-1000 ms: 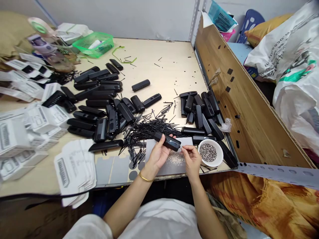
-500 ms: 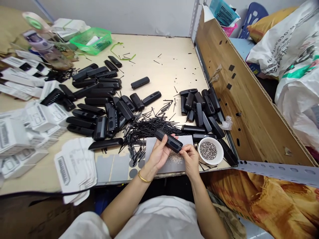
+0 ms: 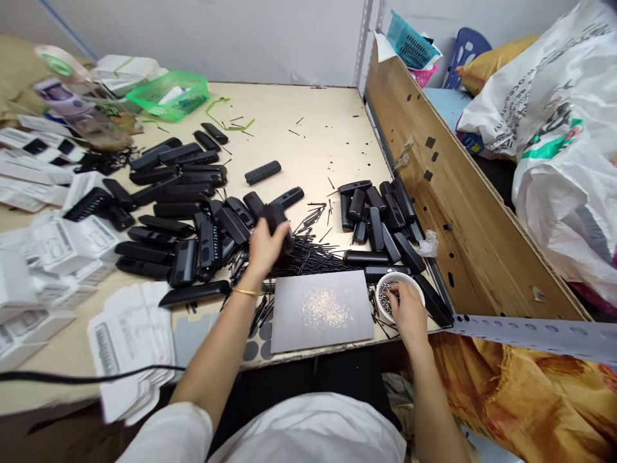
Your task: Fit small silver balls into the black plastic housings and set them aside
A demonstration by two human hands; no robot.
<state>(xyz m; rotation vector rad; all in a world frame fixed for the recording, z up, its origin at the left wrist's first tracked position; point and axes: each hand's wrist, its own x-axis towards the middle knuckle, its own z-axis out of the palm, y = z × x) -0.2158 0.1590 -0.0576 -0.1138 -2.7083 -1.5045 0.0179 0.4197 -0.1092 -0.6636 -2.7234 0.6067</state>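
My left hand (image 3: 264, 249) is closed round an elongated black casing (image 3: 276, 220) with a textured face, above the near right side of the heap of black casings. Slightly blurred, this casing is partly covered by my thumb and fingers. At the right, my right hand (image 3: 409, 312) reaches into a white bowl (image 3: 421, 290) of small shiny metal pieces (image 3: 385, 297). Its fingers are drawn together among the pieces, and their tips are hidden. Between my hands lies a grey sheet (image 3: 289, 315) with a patch of tiny pale bits (image 3: 326, 308).
Thin black sticks (image 3: 313, 257) lie beyond the sheet. More black casings (image 3: 380, 209) are piled by the wooden side board (image 3: 463, 186). White cards (image 3: 132, 341), white boxes (image 3: 67, 244) and a green basket (image 3: 168, 96) stand on the left. A black cable (image 3: 91, 376) crosses the near left edge.
My hands have parted. The left has moved left and away from me with a black casing. My right hand has let go of the casing's end and gone right into the bowl.
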